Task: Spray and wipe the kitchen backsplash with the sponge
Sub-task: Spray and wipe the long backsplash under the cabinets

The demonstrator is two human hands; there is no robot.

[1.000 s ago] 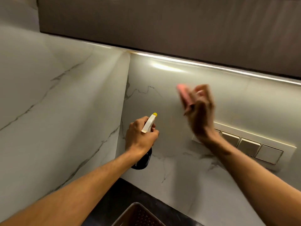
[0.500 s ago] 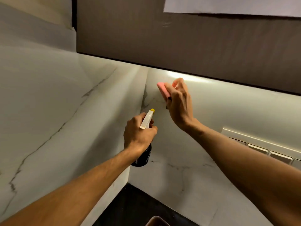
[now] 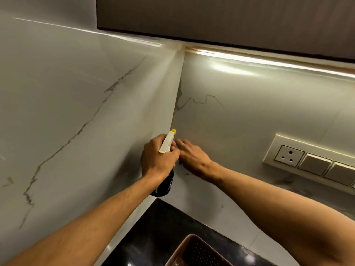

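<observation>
Standing at the corner of the kitchen. Left hand [image 3: 159, 162] is wrapped around the neck of the spray bottle [image 3: 166, 167], fingers clamped below the white trigger head; yellow nozzle points toward 12 o'clock, at the seam where the two marble panels meet. Dark bottle body hangs below the fist.

Right hand [image 3: 192, 156] lies flat against the backsplash [image 3: 249, 112], at about 3 o'clock from the bottle and almost touching the left hand. Fingers spread and pressing toward the wall. Sponge not visible; presumably under the palm, but I cannot tell.

Handling, as judgement: a sponge is soft and light, compresses under the palm, best held broadly across its back so it stays flat. Glossy marble likely slick once wetted, so grip on the wall is poor. Bottle looks light enough for one hand, rigid; neck hold suits the trigger.

Socket plate [image 3: 288, 154] sits at 3 o'clock, well apart from the hands; keep spray off it. Dark counter [image 3: 163, 227] below; ridged tray [image 3: 192, 252] at 6 o'clock.
</observation>
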